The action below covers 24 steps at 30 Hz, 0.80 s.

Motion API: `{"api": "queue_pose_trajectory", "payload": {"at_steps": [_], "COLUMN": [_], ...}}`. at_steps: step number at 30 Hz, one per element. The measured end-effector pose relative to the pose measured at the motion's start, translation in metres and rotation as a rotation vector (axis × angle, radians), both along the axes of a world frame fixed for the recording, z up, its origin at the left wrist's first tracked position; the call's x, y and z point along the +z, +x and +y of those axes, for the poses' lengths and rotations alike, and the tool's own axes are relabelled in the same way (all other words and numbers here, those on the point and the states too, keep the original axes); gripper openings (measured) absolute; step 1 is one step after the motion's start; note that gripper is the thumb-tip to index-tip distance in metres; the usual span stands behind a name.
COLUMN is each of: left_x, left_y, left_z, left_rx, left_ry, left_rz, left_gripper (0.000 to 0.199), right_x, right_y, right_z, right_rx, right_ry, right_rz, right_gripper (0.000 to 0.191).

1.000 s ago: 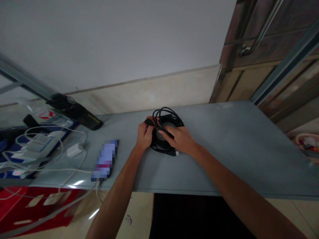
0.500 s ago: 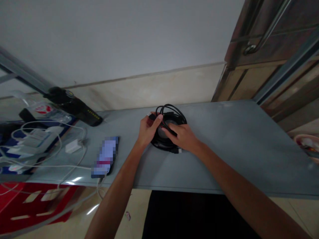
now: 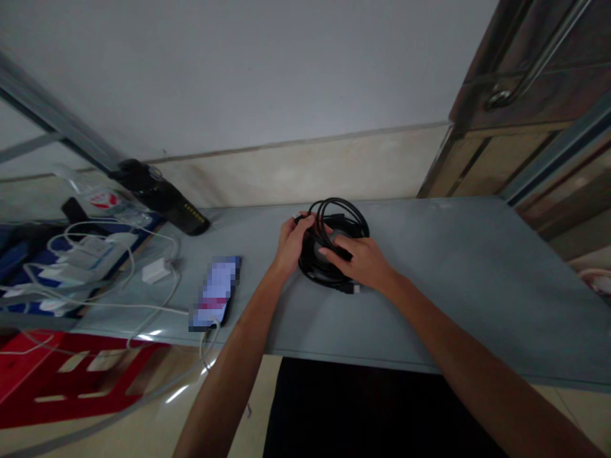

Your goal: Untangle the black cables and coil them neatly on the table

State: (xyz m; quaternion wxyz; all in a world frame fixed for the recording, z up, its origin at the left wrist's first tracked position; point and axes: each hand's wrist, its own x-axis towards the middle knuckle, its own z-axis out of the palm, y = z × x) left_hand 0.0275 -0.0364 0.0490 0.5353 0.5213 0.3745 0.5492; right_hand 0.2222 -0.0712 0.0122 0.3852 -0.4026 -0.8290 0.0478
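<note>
A coiled black cable [image 3: 317, 272] rests on the grey table, some of its loops standing up at the far side. One plug with a pale metal tip sticks out at the near side of the coil. My left hand [image 3: 292, 243] is closed on the cable at the coil's left, thumb pressed against the fingers near a dark end. On the right side, my right hand [image 3: 360, 257] grips the cable loops between thumb and fingers. Its fingertips reach into the middle of the coil and are partly hidden.
A phone [image 3: 216, 292] with a blurred screen and white cord lies left of my arm. Beyond it are a white charger [image 3: 156, 271], a power strip [image 3: 90, 257], a black bottle [image 3: 165, 198] and a clear plastic bottle [image 3: 109, 202]. A red stool [image 3: 62, 381] stands below the table's left end.
The whole scene has shifted a little to the right in view as the head turned. Both hands stay on the cable, with the fingers only slightly moved along the loops.
</note>
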Motion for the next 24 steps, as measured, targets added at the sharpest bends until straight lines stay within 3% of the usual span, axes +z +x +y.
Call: {"api": "queue_pose_trajectory", "payload": {"at_steps": [12,24], "left_x": [0.02,0.024], "left_y": [0.008,0.007], "left_z": [-0.004,-0.009], "left_rx": [-0.227,-0.291], "left_ry": [-0.392,-0.395], "left_rz": [-0.438,-0.452], "left_gripper": [0.012,0.032], "right_x": [-0.005,-0.005], "right_y": [0.0,-0.001], "right_z": [0.0,-0.001], "right_rx": [-0.008,0.043], "right_ry": [0.162,0.139], "right_rz": [-0.051,-0.082], "right_gripper": [0.05,0.037]}}
